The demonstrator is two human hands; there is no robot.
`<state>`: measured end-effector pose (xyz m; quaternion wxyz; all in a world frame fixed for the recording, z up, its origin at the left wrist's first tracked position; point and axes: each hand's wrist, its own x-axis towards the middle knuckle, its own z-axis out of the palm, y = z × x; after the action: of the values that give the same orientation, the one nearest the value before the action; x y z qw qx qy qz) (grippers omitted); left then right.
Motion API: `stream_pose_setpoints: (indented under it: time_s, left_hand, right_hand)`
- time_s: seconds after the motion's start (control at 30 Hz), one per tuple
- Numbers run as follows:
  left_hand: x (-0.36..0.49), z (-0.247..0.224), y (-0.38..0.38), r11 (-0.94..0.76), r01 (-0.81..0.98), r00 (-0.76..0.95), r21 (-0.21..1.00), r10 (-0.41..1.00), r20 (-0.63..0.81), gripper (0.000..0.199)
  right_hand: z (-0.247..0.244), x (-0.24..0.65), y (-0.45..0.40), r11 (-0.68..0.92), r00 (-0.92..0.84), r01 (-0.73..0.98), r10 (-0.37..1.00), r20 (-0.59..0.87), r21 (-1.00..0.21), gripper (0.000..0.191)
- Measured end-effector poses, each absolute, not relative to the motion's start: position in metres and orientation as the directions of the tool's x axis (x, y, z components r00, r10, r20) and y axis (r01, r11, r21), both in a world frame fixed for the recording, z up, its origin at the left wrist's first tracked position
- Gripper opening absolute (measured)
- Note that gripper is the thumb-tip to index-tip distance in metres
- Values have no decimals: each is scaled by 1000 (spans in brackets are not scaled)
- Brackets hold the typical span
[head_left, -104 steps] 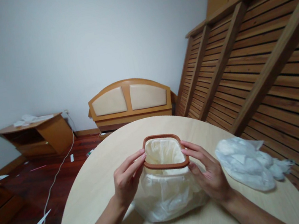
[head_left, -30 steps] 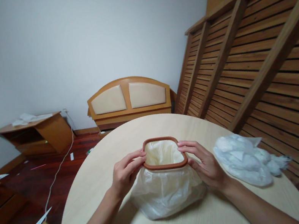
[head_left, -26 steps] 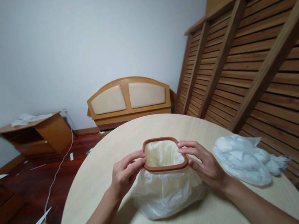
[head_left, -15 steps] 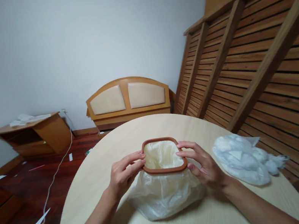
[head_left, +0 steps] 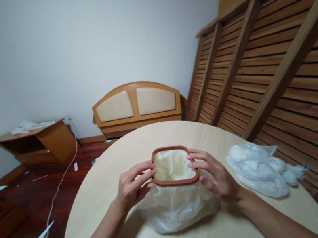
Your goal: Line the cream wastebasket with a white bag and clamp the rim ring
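A rounded, rectangular brown rim ring [head_left: 176,182] sits at the top of what looks like a small trash bin. A translucent white plastic bag [head_left: 178,210] lines its inside and drapes around the outside down to the table, hiding the bin's walls. My left hand [head_left: 135,182] grips the left side of the ring, fingertips over the edge and thumb below. On the opposite side my right hand [head_left: 215,170] holds the ring the same way, its thumb near the front right corner.
The round pale table [head_left: 116,155] carries a bundle of white plastic bags [head_left: 257,169] at the right. A slatted wooden frame [head_left: 277,73] leans beyond the table's right edge. A headboard [head_left: 136,102] stands behind, and a low cabinet [head_left: 34,145] at the left.
The fingers of both hands have shifted very slightly along the ring. The bin, bag and bundle stay essentially where they were.
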<state>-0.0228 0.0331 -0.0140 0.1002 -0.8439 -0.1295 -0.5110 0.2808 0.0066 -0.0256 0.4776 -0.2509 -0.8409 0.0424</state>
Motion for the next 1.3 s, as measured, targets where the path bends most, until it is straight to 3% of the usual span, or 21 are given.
stream_pose_setpoints:
  time_s: [0.2, 0.37, 0.63, 0.83, 1.0, 1.2, 1.3]
  left_hand:
    - [-23, -16, 32, -939, 342, 448, -33, 132, 884, 34]
    - [-21, -14, 29, -955, 291, 426, 61, 186, 885, 37]
    - [6, -9, 8, -827, 276, 277, 490, 556, 783, 23]
    - [14, -12, 2, -697, 227, 266, 680, 716, 645, 28]
    - [14, -16, 5, -658, 180, 271, 731, 747, 606, 37]
    - [13, -18, 6, -671, 168, 276, 722, 735, 619, 40]
    - [13, -19, 8, -684, 168, 289, 710, 723, 628, 41]
  right_hand:
    - [-24, 280, 7, 873, -415, 365, 463, 783, -323, 28]
    - [-22, 279, 5, 864, -389, 354, 484, 784, -358, 29]
    - [-17, 266, -6, 791, -305, 348, 603, 737, -503, 27]
    - [-13, 256, -12, 728, -267, 371, 678, 685, -577, 26]
    - [-16, 256, -11, 677, -255, 363, 733, 631, -640, 43]
    - [-26, 258, -6, 581, -237, 333, 814, 530, -743, 74]
    - [-28, 259, -3, 580, -248, 312, 814, 525, -753, 80]
